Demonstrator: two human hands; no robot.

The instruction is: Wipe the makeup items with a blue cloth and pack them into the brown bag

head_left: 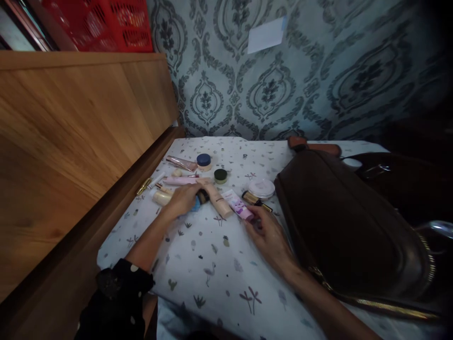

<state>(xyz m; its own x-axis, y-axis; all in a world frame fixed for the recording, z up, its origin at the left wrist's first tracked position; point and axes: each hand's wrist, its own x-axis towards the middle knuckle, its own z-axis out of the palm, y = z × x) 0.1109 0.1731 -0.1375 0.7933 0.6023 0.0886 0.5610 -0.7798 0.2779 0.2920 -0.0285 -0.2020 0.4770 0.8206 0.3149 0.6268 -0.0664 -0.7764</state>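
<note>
My right hand (267, 236) has its thumb and fingers closed on the capped lower end of a pink-and-purple squeeze tube (238, 204), which lies slanted on the patterned cloth. A beige tube (220, 202) rests just left of it. At that tube's upper end is my left hand (183, 200), its fingers curled down over small items. A dark piece (203, 196) and something blue (195, 205) show beside and under that palm; what the fingers grip is hidden. A cream-coloured bottle (161, 197) lies left of the left hand, and a pale pink tube (180, 181) sits behind it.
Behind the hands stand a blue-lidded jar (204, 161) and a dark-green-lidded jar (220, 176). A round white compact (262, 188) and a gold-and-black tube (255, 200) are near a big brown bag (339, 226). A wooden cabinet side (85, 127) borders the left.
</note>
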